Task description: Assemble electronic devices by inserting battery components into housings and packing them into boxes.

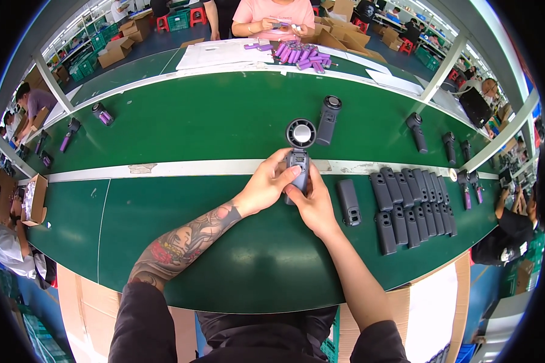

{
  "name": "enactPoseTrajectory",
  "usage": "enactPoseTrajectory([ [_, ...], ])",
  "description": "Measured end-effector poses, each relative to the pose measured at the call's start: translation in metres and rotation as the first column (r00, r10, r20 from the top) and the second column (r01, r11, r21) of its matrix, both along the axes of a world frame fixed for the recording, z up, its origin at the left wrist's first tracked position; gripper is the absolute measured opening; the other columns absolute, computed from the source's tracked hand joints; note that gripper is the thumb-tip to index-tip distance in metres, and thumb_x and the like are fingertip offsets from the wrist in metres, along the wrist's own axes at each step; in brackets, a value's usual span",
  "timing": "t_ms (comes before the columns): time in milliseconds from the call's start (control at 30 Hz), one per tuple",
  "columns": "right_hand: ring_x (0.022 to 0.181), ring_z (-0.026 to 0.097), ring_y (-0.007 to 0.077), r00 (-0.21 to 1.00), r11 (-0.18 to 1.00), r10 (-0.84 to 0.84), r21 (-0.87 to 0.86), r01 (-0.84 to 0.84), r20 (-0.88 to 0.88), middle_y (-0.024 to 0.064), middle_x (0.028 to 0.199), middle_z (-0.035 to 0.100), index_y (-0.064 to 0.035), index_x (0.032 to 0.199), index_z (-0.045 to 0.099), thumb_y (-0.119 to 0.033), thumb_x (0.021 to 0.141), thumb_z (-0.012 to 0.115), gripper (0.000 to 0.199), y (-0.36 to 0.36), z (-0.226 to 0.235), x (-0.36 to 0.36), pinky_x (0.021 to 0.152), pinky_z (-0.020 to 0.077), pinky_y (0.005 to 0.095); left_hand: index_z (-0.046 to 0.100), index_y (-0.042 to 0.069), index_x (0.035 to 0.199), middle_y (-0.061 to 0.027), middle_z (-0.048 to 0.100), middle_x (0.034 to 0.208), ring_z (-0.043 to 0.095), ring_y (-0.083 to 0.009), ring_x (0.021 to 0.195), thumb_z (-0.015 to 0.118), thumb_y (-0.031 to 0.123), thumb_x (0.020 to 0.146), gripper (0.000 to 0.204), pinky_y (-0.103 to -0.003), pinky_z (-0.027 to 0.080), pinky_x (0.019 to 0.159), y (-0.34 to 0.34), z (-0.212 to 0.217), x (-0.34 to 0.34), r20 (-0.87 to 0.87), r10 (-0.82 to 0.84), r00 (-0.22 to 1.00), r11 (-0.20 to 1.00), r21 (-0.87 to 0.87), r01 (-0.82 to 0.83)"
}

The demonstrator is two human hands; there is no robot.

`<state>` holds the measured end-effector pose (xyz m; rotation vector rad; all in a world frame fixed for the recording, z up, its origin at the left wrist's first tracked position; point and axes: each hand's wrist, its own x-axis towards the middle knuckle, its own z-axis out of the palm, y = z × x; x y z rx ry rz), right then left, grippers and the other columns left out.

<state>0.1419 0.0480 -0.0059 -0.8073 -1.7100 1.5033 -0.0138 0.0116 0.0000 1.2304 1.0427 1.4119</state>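
Observation:
A grey handheld fan [299,151] with a round head lies upright between both my hands above the green table [163,212]. My left hand [266,184] wraps the handle from the left, thumb pressed on its front. From the right, my right hand [312,202] grips the lower handle. A single dark grey handle shell [348,201] lies just right of my right hand. Further right, several more grey shells [412,206] sit in two tight rows.
Another finished fan [328,119] lies on the far belt, with more fans [416,130] to the right and purple-ended parts [102,113] to the left. A person in a pink top handles purple cylinders [300,54] opposite. A small cardboard box [35,199] stands at left.

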Motion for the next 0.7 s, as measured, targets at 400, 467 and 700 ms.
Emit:
enactPoseTrajectory([
  [400,0.116,0.063,0.0286,0.989,0.947,-0.07,0.321,0.025,0.128,0.0155,0.133,0.06,-0.0078,0.149,0.04,0.008,0.085,0.061,0.07,-0.005,0.009,0.002,0.094,0.0504,0.0372,0.045,-0.002,0.138,-0.0148,0.063,0.115,0.062,-0.0185,0.104,0.067,0.01,0.095,0.05,-0.031,0.053,0.089,0.008,-0.016,-0.003,-0.149,-0.038,0.988,0.992,0.116,0.056],
  [467,0.114,0.064,0.0288,0.983,0.964,-0.093,0.261,0.049,0.16,0.0153,0.132,0.061,-0.0072,0.148,0.041,0.008,0.085,0.061,0.069,-0.008,0.011,0.0,0.095,0.0501,0.0377,0.042,0.001,0.142,-0.0145,0.06,0.119,0.06,-0.0179,0.106,0.068,0.009,0.094,0.055,-0.032,0.053,0.091,0.008,-0.011,-0.005,-0.204,-0.065,0.977,0.997,0.014,0.069],
  [700,0.106,0.066,0.0275,0.98,0.959,-0.138,0.268,0.095,0.145,0.0161,0.125,0.064,-0.0027,0.142,0.046,-0.001,0.09,0.061,0.054,-0.007,0.009,-0.001,0.093,0.0509,0.0365,0.044,-0.003,0.136,-0.0169,0.06,0.119,0.063,-0.0217,0.106,0.071,0.013,0.092,0.054,-0.033,0.056,0.081,0.006,-0.009,0.004,-0.228,0.055,0.972,0.998,0.006,-0.055],
])
